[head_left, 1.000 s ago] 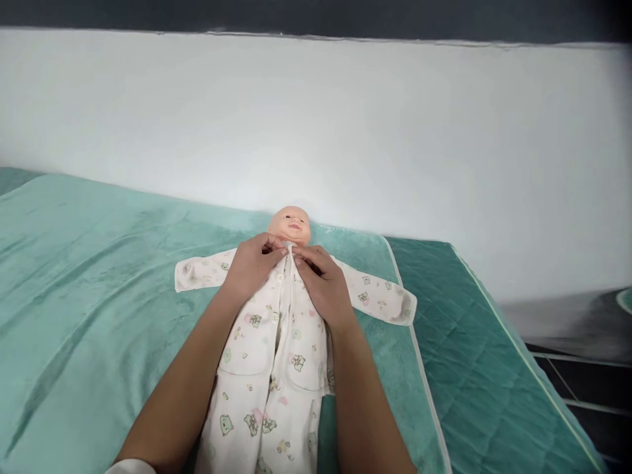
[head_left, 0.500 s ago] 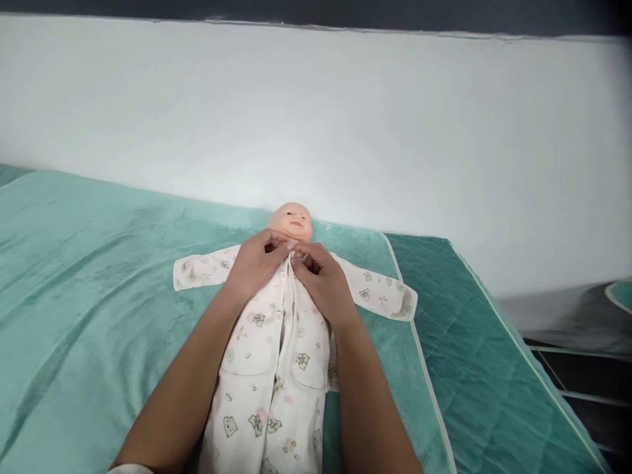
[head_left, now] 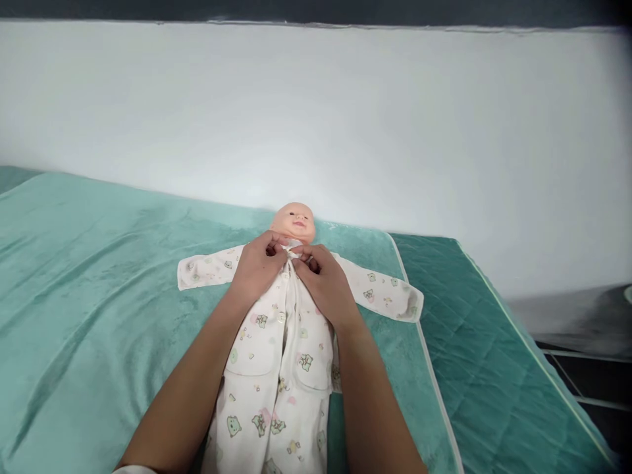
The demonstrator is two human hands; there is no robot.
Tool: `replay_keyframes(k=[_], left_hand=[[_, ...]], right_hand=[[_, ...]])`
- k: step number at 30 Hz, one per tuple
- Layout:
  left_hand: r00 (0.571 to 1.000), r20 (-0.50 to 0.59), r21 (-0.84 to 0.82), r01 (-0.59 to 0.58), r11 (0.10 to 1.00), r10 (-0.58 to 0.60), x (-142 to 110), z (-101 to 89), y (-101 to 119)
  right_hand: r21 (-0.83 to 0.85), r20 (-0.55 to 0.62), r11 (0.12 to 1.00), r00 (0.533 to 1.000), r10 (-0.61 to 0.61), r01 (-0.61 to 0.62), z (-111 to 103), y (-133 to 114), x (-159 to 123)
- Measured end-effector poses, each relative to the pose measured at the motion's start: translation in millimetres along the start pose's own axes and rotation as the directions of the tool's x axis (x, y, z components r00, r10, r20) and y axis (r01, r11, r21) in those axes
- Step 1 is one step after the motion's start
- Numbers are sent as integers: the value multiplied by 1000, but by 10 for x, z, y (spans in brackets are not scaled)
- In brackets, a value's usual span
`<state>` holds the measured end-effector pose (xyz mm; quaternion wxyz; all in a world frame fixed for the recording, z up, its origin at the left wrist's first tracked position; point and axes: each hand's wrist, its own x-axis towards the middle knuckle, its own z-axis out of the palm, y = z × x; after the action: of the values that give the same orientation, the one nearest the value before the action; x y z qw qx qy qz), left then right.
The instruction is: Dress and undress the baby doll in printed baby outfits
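A baby doll lies on its back, head toward the wall. It wears a white jacket printed with small bears, the sleeves spread out to both sides, and matching trousers. My left hand pinches the jacket's front edge just below the doll's chin. Opposite it, my right hand is closed on the other front edge, the fingertips of both hands nearly meeting at the collar. Below them the front hangs partly apart, with buttons showing along one edge. What sits between my fingertips is too small to make out clearly.
A light teal blanket with a white border lies under the doll. It covers part of a darker quilted bedspread on the right. A white wall rises behind the bed, and dark floor tiles show at far right.
My fingertips have shifted slightly at the collar, both hands still closed on the jacket's front. The whole view has slid a little, so things appear slightly further right.
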<state>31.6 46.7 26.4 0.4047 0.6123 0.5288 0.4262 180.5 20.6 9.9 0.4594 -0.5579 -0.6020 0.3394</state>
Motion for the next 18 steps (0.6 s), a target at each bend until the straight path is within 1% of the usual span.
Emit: replay_keyframes(k=[3, 8, 13, 15, 18], left_hand=[[1000, 11, 4, -26, 1000, 26, -7, -5, -15], [997, -4, 44, -82, 996, 83, 4, -11, -52], [996, -14, 105, -89, 990, 91, 0, -10, -59], [995, -22, 132, -92, 987, 95, -3, -4, -50], [995, -27, 160, -93, 983, 99, -3, 1, -37]], right_hand=[[-1, -9, 1000, 1000, 11, -11, 1, -5, -1], [6, -39, 999, 999, 34, -34, 0, -8, -4], [36, -89, 998, 995, 50, -47, 20, 21, -4], [33, -98, 999, 995, 19, -16, 25, 42, 1], [7, -102, 998, 992, -69, 70, 21, 68, 8]])
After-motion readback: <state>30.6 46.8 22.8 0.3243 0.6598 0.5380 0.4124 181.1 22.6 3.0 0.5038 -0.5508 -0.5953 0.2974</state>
